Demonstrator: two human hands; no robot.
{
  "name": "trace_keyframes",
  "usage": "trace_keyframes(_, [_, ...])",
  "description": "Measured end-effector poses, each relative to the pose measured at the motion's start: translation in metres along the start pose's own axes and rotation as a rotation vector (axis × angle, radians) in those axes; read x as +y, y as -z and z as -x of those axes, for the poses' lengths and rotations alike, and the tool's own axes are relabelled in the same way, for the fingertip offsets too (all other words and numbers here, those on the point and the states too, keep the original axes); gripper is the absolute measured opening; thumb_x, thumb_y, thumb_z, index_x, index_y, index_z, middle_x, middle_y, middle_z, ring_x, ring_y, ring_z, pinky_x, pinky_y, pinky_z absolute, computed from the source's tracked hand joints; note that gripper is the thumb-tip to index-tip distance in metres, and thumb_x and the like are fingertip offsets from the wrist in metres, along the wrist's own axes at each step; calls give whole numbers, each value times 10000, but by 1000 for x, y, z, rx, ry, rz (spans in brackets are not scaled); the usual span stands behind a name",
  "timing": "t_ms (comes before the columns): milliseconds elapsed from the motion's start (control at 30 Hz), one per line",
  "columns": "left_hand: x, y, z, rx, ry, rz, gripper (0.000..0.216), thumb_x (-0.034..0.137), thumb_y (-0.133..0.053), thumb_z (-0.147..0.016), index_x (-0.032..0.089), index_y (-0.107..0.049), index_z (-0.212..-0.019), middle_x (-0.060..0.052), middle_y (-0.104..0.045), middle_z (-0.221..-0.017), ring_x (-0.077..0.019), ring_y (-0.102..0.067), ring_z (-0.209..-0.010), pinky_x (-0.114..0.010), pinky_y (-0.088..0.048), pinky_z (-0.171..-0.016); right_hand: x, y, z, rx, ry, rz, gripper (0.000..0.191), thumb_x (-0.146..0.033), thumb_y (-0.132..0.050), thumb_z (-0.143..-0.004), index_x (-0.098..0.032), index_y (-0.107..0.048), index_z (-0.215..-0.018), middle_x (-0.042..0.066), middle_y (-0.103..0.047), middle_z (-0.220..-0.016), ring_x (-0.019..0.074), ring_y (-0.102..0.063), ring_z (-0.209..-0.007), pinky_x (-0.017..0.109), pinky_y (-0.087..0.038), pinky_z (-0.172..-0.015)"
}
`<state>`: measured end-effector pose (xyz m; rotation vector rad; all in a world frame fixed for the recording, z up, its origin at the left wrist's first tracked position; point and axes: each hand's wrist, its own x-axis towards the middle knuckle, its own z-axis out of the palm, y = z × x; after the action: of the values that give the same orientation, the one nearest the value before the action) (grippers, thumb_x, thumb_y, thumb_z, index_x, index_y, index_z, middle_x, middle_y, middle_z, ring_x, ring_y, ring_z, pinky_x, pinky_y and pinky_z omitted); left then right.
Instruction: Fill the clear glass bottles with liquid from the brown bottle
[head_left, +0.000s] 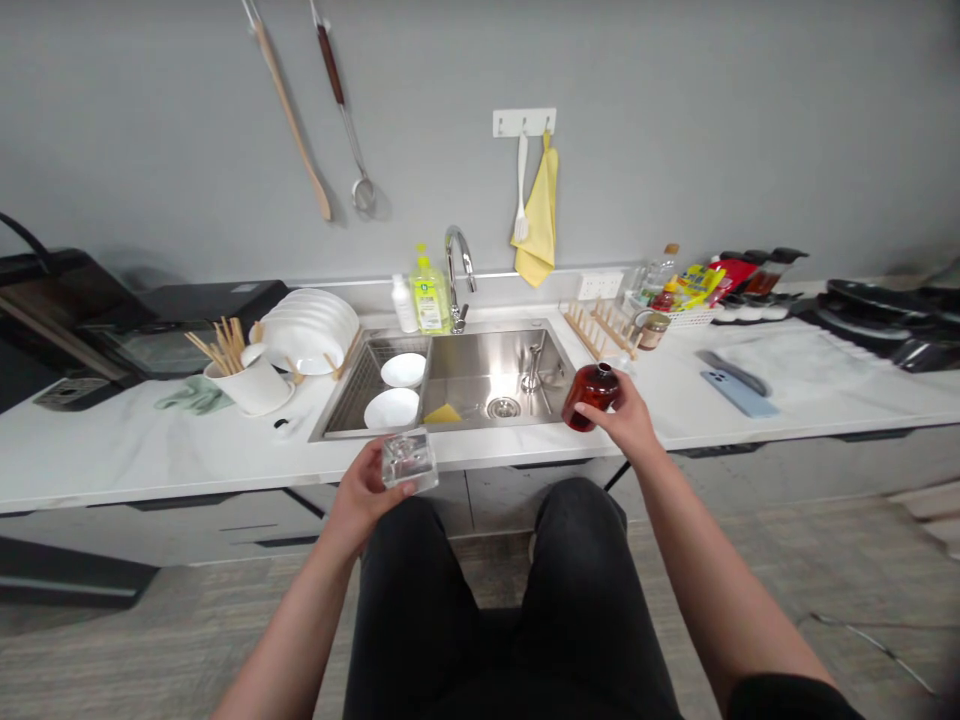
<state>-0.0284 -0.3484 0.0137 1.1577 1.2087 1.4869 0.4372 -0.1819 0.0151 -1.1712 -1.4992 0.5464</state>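
Observation:
My left hand (361, 492) is closed around a clear square glass (409, 460), held just in front of the counter's front edge below the sink (480, 372). My right hand (628, 424) grips a dark red-brown bottle (591, 394) at the sink's right rim, over the white counter (135, 445). Two white bowls (397, 390) lie in the sink's left basket, and a yellow sponge (442, 413) lies beside the drain.
A stack of white plates (311, 330) and a white cup of chopsticks (251, 378) stand left of the sink. Soap bottles (424, 295) flank the tap. A wooden rack (600, 328), jars, a phone (739, 392) and dark pans (885, 320) lie to the right.

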Motion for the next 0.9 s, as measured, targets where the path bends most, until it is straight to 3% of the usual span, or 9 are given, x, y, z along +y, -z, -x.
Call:
trace_keyframes(200, [12, -8, -88, -51, -22, 37, 837, 355, -1134, -614, 218, -744, -1342, -126, -830, -1328, -321, -809, -1191, -465, -662, -1090, -23, -55, -60, -360, -50, -299, 985, -615, -1060, -729, -255, -590, -1516, 142, -769, -1463, 380, -761, -1319, 607, -586, -1217])
trace_keyframes(367, [8, -28, -171, -143, -16, 134, 795, 288, -1132, -600, 207, -786, -1311, -109, -844, -1291, -310, -811, -1171, -470, -654, -1092, -17, -117, -116, -590, -98, -423, 901, -502, -1094, -693, -280, -631, -1434, 121, -782, -1434, 407, -745, -1369, 661, -556, -1260])
trace_keyframes(567, [-14, -53, -263, -217, -8, 231, 631, 244, -1110, -620, 195, -843, -1189, -92, -876, -1167, -268, -821, -1047, -414, -654, -1006, 17, -180, -159, -672, -226, -496, 846, -426, -1108, -658, -304, -671, -1372, 117, -783, -1462, 439, -713, -1414, 738, -499, -1307])
trace_keyframes(667, [-27, -66, -300, -244, -10, 285, 643, 194, -1084, -610, 219, -843, -1205, -76, -878, -1216, -266, -828, -1068, -407, -659, -1012, 39, -202, -169, -710, -249, -529, 846, -392, -1112, -652, -320, -675, -1373, 105, -783, -1462, 433, -707, -1427, 733, -487, -1323])
trace_keyframes(767, [-41, -76, -325, -304, 3, 320, 677, 172, -1048, -621, 229, -822, -1256, -85, -868, -1301, -270, -834, -1103, -407, -663, -1020, 60, -215, -173, -719, -242, -522, 883, -402, -1105, -659, -321, -648, -1410, 100, -776, -1475, 426, -696, -1451, 718, -492, -1322])
trace_keyframes(900, [-61, -82, -337, -316, 42, 347, 678, 149, -999, -647, 252, -783, -1281, -67, -867, -1245, -266, -840, -1023, -415, -679, -950, 82, -217, -171, -790, -223, -477, 918, -436, -1094, -685, -304, -624, -1462, 110, -763, -1510, 423, -698, -1454, 691, -513, -1312])
